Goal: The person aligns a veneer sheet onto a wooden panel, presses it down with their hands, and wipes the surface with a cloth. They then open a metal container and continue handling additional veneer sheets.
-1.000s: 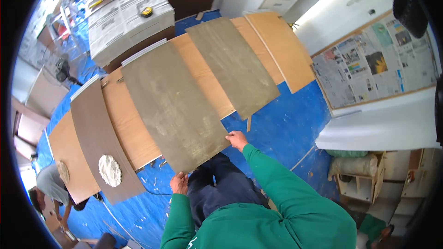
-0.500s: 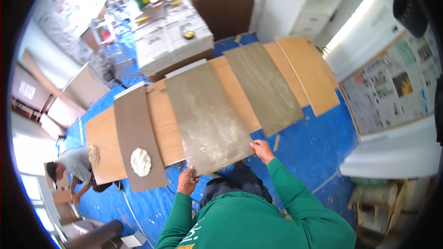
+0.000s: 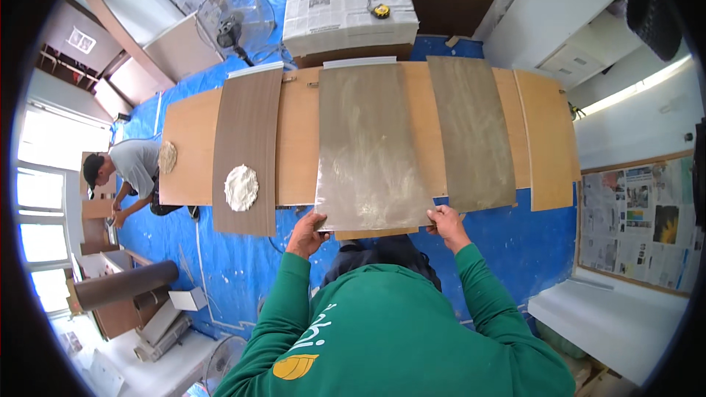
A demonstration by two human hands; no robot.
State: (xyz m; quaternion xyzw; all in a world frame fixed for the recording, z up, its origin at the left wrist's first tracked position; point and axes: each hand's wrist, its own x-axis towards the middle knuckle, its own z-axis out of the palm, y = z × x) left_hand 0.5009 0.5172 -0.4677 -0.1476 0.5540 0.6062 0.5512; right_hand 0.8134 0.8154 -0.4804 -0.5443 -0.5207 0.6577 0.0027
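Note:
My left hand (image 3: 307, 235) grips the near left corner of a glossy grey-brown sheet (image 3: 371, 147), fingers curled at its edge. At the near right corner, my right hand (image 3: 448, 228) pinches the same sheet. It lies across a long light-wood board (image 3: 298, 132), its near edge reaching past the board toward me. A strip of tan wood (image 3: 375, 234) shows below that edge. To the right lies a second grey-brown sheet (image 3: 474, 132); to the left, a brown wood-grain panel (image 3: 246, 125) carries a round whitish mat or pile (image 3: 241, 188).
Another person (image 3: 136, 169) crouches at the left end. Blue sheeting (image 3: 243, 257) covers the floor. Beyond the board stand a paper-covered box (image 3: 342, 11) with a tape measure (image 3: 380, 11) and a fan (image 3: 232, 26). A dark roll (image 3: 126, 284) lies at lower left.
My view has turned, so the board and sheets now run more level across it. Both hands remain at the sheet's near corners. The tan strip below its near edge has come into sight.

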